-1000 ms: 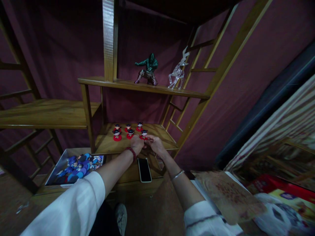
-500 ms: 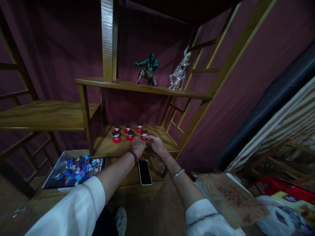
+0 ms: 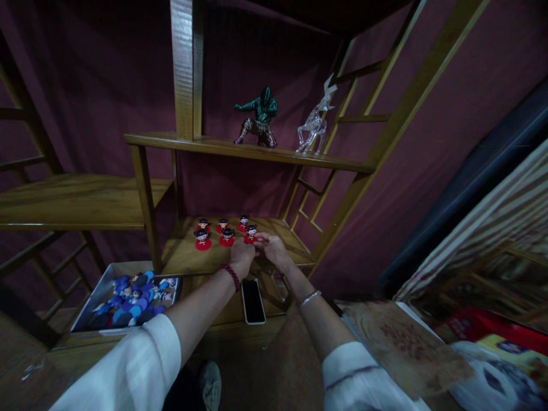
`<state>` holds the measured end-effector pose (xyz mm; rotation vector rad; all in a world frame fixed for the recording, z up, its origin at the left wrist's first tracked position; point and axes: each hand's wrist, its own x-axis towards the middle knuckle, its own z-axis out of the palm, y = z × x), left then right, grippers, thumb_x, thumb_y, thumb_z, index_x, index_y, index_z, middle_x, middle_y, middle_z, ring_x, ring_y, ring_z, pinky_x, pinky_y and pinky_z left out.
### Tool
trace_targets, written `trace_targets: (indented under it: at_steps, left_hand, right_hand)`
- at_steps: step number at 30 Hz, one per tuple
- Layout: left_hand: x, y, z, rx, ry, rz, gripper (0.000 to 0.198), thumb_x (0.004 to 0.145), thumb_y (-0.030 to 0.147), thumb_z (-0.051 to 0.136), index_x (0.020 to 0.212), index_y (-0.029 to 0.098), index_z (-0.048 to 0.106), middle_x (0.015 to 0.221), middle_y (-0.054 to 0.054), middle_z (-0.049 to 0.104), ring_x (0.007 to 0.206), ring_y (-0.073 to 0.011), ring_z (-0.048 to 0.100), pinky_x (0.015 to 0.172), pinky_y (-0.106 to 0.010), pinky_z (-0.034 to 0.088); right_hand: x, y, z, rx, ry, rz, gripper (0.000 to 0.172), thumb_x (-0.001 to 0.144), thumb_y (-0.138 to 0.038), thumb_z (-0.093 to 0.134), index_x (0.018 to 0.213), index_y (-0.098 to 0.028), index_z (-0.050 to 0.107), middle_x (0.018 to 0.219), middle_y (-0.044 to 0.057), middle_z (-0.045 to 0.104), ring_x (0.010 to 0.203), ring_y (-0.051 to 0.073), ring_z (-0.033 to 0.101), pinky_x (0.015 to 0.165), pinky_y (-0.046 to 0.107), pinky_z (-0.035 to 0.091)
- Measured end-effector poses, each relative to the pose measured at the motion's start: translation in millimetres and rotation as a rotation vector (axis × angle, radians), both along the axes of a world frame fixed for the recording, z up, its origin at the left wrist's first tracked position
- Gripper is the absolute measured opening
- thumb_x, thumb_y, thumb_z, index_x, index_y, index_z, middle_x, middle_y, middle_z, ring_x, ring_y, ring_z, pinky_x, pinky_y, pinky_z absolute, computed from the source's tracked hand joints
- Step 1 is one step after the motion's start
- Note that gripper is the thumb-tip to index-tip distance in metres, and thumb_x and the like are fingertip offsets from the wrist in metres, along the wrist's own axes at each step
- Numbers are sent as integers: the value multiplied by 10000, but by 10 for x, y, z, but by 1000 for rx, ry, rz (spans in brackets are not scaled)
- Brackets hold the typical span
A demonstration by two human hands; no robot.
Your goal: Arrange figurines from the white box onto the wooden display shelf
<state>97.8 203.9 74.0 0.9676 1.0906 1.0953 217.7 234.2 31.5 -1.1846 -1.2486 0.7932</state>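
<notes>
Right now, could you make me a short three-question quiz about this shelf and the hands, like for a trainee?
1. True or false: the phone lies on the same shelf board as the red-based figurines.
2. How many red-based figurines stand on the lower shelf?
3. Which stands nearer the clear deer: A) the green crouching figure, B) the tray of blue figurines?

Key
1. False: it lies on a lower ledge, below the left hand and right hand.
2. Six.
3. A, both on the upper shelf.
</notes>
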Motion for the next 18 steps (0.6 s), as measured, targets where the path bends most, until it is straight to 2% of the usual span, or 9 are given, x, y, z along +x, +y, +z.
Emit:
trace_targets:
  at_steps: [6, 14, 18]
  left_hand:
    - [-14, -52, 118, -97, -92, -86, 201, 739, 39, 429, 881, 131, 538, 516, 13, 530, 403, -84, 514, 486, -235, 488]
    - [-21, -31, 139, -105, -77, -147, 224, 736, 19, 384, 876, 127, 521, 540, -7, 552, 418, -95, 528, 499, -259, 506]
    - [-22, -32, 136, -82, -66, -169, 221, 725, 16, 391, 853, 116, 540, 558, -25, 566, 436, -103, 537, 510, -274, 513]
  right_hand:
    - [-26, 11, 57, -45, -64, -47, 286, 464, -288, 708, 722, -177, 653, 632, -18, 619, 562, 117, 558, 586, 262, 465]
    - [-61, -40, 162, -26, -187, -57, 156, 532, -199, 628, 684, -185, 662, 648, 3, 630, 618, 163, 575, 637, 314, 465]
    - [-46, -22, 123, -14, -159, -19, 136, 541, -193, 603, 664, -187, 660, 660, 9, 629, 627, 168, 572, 642, 320, 460]
